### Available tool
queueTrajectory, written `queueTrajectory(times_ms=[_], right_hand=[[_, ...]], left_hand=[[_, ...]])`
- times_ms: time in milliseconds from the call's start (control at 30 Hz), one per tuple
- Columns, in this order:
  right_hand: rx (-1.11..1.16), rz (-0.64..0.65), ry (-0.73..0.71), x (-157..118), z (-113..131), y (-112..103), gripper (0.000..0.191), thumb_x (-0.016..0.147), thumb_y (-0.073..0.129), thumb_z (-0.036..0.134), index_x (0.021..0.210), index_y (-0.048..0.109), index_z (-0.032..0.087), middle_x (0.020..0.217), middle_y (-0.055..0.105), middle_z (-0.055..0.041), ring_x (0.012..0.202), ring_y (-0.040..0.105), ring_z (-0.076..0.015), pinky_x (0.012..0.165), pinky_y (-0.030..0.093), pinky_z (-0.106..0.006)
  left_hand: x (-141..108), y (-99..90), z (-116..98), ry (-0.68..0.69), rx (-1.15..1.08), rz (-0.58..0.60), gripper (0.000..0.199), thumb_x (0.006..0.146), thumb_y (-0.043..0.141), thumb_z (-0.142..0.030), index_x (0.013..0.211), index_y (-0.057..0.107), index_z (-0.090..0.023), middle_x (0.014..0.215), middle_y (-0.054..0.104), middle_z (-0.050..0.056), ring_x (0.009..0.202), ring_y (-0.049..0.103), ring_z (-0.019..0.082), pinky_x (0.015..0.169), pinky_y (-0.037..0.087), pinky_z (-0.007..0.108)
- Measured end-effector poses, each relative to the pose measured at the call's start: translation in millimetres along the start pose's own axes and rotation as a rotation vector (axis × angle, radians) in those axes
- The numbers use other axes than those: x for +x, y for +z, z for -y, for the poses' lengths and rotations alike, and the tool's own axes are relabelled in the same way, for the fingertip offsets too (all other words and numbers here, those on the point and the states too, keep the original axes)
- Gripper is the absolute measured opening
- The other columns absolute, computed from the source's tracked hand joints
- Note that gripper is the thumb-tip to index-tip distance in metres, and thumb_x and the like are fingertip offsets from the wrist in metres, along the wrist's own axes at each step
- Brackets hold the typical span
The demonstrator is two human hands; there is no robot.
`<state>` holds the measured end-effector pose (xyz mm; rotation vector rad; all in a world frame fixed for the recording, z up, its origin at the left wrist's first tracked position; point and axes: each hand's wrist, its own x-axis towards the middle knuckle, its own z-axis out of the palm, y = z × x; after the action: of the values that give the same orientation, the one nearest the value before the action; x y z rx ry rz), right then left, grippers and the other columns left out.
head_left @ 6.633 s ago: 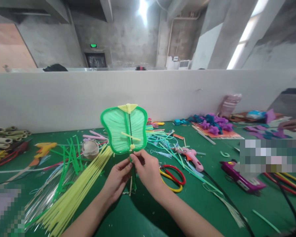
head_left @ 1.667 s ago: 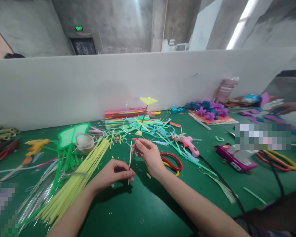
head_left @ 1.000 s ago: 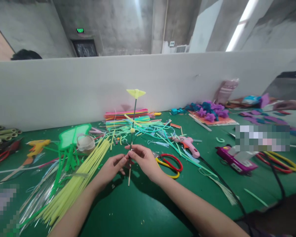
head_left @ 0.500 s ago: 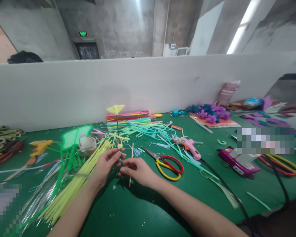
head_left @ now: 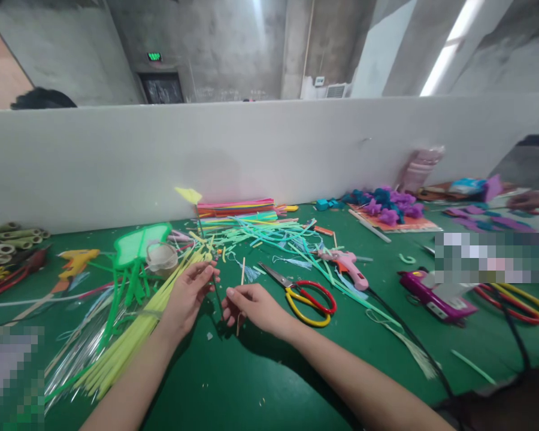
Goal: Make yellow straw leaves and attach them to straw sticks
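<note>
Left hand held a yellow-topped dark rod over a crowded green counter

The dark rod (head_left: 217,294) stood tilted in front of the person, its top leaning left, with a pointed yellow piece (head_left: 189,194) at that end. The left hand (head_left: 188,294) had it in a closed grip, thumb and fingers pinched around its middle. The right hand (head_left: 251,308) was beside its lower end, with thumb and fingers curled; whether that grip touched the rod or was fully closed could not be told. A thin pale stick (head_left: 243,272) showed above and below the right hand, partly covered by it.

Just beyond lay a blue tassel (head_left: 250,273) and scattered mint strips (head_left: 269,230), with a pink and red bundle (head_left: 236,208) behind them near the white partition (head_left: 273,149). To the right of the hands were scissors (head_left: 288,285) with one red and one yellow handle, their blades apart from the hands, and farther on a pink glue gun (head_left: 354,272).

To the left, yellow-green strips (head_left: 130,347) ran alongside the left forearm. Past them sat a round pale container (head_left: 161,258), a green winged shape (head_left: 137,245) and a yellow glue gun (head_left: 77,262).

At the far right of the counter (head_left: 269,383) were purple and blue flowers (head_left: 388,209), a magenta device (head_left: 435,299) and another person's hand (head_left: 532,200).
</note>
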<state>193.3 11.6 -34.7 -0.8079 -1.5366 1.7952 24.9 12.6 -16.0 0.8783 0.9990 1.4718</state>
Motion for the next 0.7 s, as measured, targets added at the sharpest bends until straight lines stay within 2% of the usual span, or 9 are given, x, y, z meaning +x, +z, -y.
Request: queueTrajectory(times_ms=[67,200,367,567,700], right_hand=[[-0.014,0.072,0.017,-2.3,1.4,0.9,0.056,0.079,0.051,0.069,0.078,0.059,0.013,0.070,0.067,-0.0051,0.051,0.060,-0.0095,0.045,0.041,-0.019],[-0.044,0.164,0.047,-7.4,4.9,3.8,0.046,0.072,0.069,0.056,0.085,0.060,0.013,0.073,0.069,-0.0047,0.052,0.059,-0.0086,0.048,0.044,-0.019],[-0.041,0.145,0.038,-7.4,1.2,5.7,0.043,0.072,0.071,0.052,0.084,0.059,0.013,0.072,0.069,-0.0051,0.054,0.061,-0.0091,0.050,0.044,-0.019],[-0.044,0.093,0.011,-5.9,-1.2,6.2,0.036,0.077,0.067,0.048,0.083,0.057,0.014,0.072,0.069,-0.0046,0.057,0.062,-0.0101,0.050,0.042,-0.019],[-0.037,0.094,0.024,-6.7,0.0,7.4,0.034,0.079,0.067,0.046,0.083,0.055,0.015,0.072,0.068,-0.0039,0.057,0.062,-0.0102,0.050,0.042,-0.019]], left_hand=[[0.9,-0.3,-0.6,0.015,-0.015,-0.031,0.032,0.061,0.085,-0.030,0.087,0.072,-0.016,0.075,0.069,0.000,0.063,0.061,0.008,0.051,0.047,0.014],[3.5,-2.0,-1.0,0.038,-0.033,-0.076,0.032,0.060,0.086,-0.030,0.084,0.072,-0.016,0.077,0.069,0.000,0.063,0.061,0.007,0.049,0.045,0.012],[4.4,-4.4,-0.4,0.041,-0.031,-0.091,0.030,0.062,0.084,-0.030,0.084,0.071,-0.015,0.078,0.070,0.001,0.065,0.063,0.008,0.049,0.044,0.012],[1.6,-3.0,-0.4,-0.012,-0.020,-0.025,0.029,0.065,0.082,-0.031,0.086,0.072,-0.015,0.081,0.071,0.003,0.065,0.065,0.011,0.051,0.047,0.017],[1.7,-2.4,-0.1,0.022,0.046,-0.017,0.032,0.064,0.082,-0.030,0.090,0.071,-0.015,0.083,0.072,0.003,0.067,0.065,0.011,0.052,0.045,0.017]])
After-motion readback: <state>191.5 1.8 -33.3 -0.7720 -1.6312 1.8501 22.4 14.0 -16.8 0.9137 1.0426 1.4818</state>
